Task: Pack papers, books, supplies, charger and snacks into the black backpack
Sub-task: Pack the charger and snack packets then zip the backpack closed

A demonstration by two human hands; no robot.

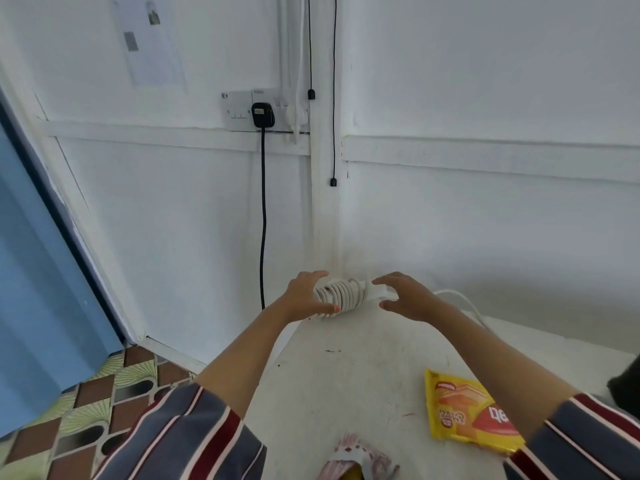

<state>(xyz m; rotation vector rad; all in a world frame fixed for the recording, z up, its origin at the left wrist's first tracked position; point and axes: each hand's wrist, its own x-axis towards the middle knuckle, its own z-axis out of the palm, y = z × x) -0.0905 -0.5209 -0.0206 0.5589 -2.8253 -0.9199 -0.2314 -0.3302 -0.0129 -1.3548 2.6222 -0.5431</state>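
- The charger (341, 294), a tight coil of white cable with an adapter block (379, 292) at its right end, sits at the far corner of the worktop (346, 375), against the wall.
- My left hand (306, 296) holds the coil's left end, thumb over the top and fingers (329, 309) curled underneath.
- My right hand (407, 297) has its fingers spread on either side of the adapter block. I cannot tell whether they actually press on it.
- Main risk: a loose white cable (460, 299) trails off along the far edge to the right. If it belongs to the charger and is caught or plugged in out of view, lifting the coil would jerk it and pull the loops apart.
- Second risk: only one end of the coil is gripped, so the loops could slide off and unwind as I lift.
- The black plug (263, 114) in the wall socket hangs its lead down near the corner, and a careless sweep of my left arm could hook it.
- The yellow snack packet (467, 414) lies near the front right, under my right forearm, and could get dragged.
- A dark shape (627, 386) at the right edge may be the backpack; too little of it shows to be sure.
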